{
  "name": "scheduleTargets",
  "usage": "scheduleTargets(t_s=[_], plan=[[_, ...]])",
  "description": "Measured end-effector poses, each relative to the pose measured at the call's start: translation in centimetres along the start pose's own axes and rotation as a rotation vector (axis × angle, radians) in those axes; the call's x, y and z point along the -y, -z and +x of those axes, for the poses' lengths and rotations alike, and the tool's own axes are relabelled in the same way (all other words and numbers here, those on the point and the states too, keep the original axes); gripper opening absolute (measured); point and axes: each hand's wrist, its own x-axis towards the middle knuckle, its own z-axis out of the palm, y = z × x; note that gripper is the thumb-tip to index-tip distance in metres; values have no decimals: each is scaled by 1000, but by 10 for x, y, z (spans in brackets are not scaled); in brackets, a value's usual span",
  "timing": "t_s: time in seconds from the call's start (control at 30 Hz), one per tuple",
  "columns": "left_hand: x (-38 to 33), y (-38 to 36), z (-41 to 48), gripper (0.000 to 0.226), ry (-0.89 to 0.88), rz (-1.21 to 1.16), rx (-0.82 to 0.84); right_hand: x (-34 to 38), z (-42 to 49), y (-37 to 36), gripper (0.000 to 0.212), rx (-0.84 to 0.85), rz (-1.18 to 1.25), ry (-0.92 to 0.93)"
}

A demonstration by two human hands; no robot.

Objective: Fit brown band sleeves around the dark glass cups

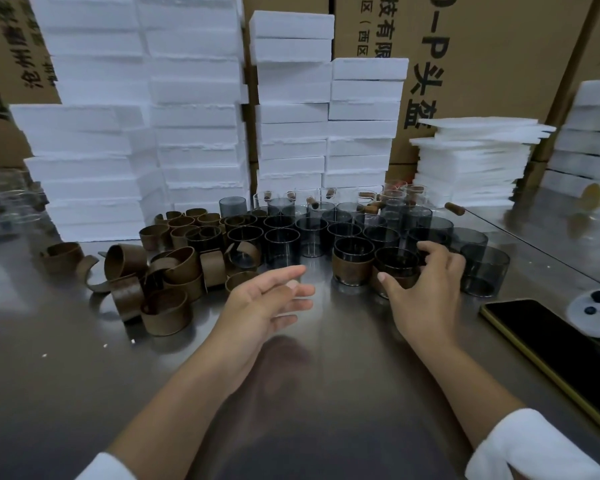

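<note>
A shiny steel table [49,341] fronts foam blocks [194,133] and cardboard boxes [482,46]. At 12 o'clock dark cups [312,233] stand upright, mouths up; brown bands [167,271] lie heaped at 10. The right hand [426,289] grasps 1 banded cup [395,265] at 1 o'clock; the left hand [267,303] is released.

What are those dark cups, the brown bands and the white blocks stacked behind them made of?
The dark cups: smoky tinted glass, glossy; you see through them to cups behind. The brown bands: probably leather or imitation leather, matte with faint grain, thin enough to curl; cannot tell which. The white blocks: likely foam, matte with rough, crumbly edges. The right hand grips a banded cup.
</note>
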Motion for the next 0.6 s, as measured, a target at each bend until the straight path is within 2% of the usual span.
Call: scheduleTargets(t_s=[0.1,0.2,0.23,0.3,0.37,0.4,0.53,0.6], plan=[[0,-2,1,23,0,-10,-14,5,-1,1,57,-20,-83,45],[-1,-6,1,21,-15,-20,-48,24,-7,1,42,-41,-91,283],[-2,-7,1,20,-22,-27,-75,34,-9,-1,35,33,-71,371],[-1,-8,2,19,-30,-44,-154,52,-11,-12,27,301,-96,478],[0,-8,4,19,-24,-53,-234,68,-9,-30,27,532,-152,464],[1,-7,5,19,-15,-54,-265,75,-9,-40,30,585,-149,423],[3,-5,8,19,19,-45,-332,85,-4,-73,59,647,-110,255],[3,-5,9,19,30,-37,-340,83,1,-80,62,670,-153,197]])
